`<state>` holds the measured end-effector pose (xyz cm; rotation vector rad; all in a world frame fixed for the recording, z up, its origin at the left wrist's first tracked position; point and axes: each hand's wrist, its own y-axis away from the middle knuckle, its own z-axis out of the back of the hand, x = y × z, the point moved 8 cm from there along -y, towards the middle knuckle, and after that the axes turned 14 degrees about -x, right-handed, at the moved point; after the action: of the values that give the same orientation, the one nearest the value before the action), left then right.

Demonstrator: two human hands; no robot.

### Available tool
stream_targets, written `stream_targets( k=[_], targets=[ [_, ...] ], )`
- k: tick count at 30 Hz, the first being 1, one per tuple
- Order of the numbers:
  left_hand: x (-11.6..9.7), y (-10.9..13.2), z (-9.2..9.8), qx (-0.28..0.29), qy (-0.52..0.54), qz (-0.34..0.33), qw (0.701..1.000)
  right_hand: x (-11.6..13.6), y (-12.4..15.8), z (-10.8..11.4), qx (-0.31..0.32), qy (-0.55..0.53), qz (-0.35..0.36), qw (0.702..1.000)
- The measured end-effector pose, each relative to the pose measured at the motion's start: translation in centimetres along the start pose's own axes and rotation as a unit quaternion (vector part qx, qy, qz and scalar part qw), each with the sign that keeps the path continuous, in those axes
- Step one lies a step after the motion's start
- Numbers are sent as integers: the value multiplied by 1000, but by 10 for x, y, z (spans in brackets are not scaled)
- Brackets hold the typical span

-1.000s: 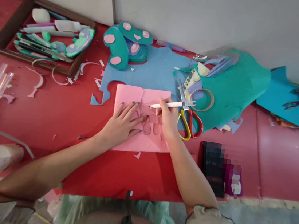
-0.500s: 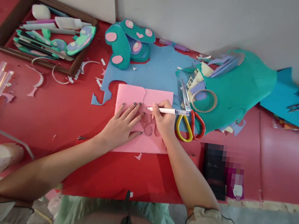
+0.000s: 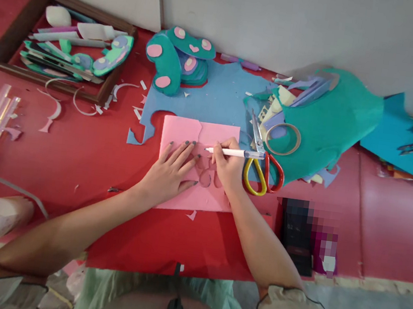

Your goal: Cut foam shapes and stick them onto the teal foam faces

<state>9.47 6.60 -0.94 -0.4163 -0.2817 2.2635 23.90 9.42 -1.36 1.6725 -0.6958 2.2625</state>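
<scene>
My left hand (image 3: 168, 172) lies flat with fingers spread on pink foam sheets (image 3: 211, 201). Between the fingers and thumb of my right hand (image 3: 230, 165) is a white pen (image 3: 235, 152), held nearly level, its tip at the pink foam just right of my left fingertips. Rounded outlines or cuts show in the pink surface below the pen. Right beside my right hand lie scissors (image 3: 255, 173) with one yellow and one red handle. A roll of tape (image 3: 283, 139) rests just beyond them on green foam (image 3: 320, 124).
A blue foam sheet (image 3: 222, 93) lies under the pink sheets. Green foam cutouts with pink spots (image 3: 164, 63) are stacked behind. At the left back stands a brown wooden frame (image 3: 4, 44) with glue and tools inside. A black phone-like object (image 3: 296, 237) lies at the right front.
The pen tip and my right hand have shifted very slightly to the right. My left hand keeps its place on the pink foam.
</scene>
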Motion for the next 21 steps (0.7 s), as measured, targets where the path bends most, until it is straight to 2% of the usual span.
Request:
stream_targets(
  k=[13, 21],
  targets=[
    [2, 0, -2, 15, 11, 16, 1000, 12, 0, -1, -1, 11, 41, 999],
    [1, 0, -3, 11, 14, 13, 1000, 11, 2, -4, 14, 24, 16, 999]
  ],
)
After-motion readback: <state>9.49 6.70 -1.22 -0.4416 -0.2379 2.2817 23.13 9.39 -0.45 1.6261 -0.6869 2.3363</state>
